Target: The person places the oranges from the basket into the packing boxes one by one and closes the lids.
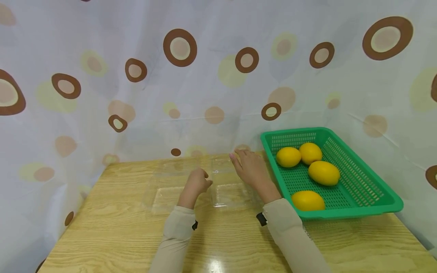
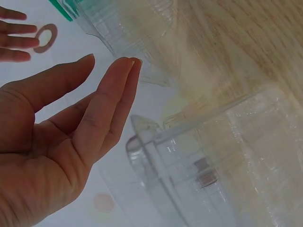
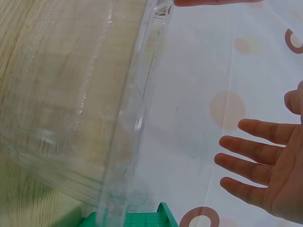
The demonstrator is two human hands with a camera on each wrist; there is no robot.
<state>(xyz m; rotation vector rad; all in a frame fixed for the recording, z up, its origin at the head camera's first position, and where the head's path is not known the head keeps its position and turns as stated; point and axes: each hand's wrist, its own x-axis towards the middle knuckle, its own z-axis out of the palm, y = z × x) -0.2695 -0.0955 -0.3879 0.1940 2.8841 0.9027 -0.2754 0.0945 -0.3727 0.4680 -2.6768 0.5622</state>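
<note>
On the wooden counter (image 1: 112,235), an opened clear plastic clamshell box (image 1: 201,187) lay flat, its two see-through halves spread side by side just short of the far edge. Both hands hovered over it. The left hand (image 1: 196,184) sat above the middle of the box, near the hinge between the halves; the left wrist view showed its fingers (image 2: 111,101) straight and pressed together, the thumb apart, the palm empty, and the ridged plastic rim just beyond the fingertips without plain contact. That grip was released and grasped nothing. The right hand (image 1: 250,167) lay over the right half of the box, fingers stretched toward its far edge; in the right wrist view its fingers (image 3: 255,156) were spread and straight, clear of the transparent wall standing beside them. That grip too was released. Whether either hand actually touched the plastic could not be told from the head view.

Just to the right of the box, close to the right forearm, stood a green perforated plastic basket (image 1: 372,193) holding four lemons (image 1: 323,173), three gathered toward the back and one alone near the front rim. Behind the counter hung a white curtain (image 1: 218,76) printed with brown and pale circles.
</note>
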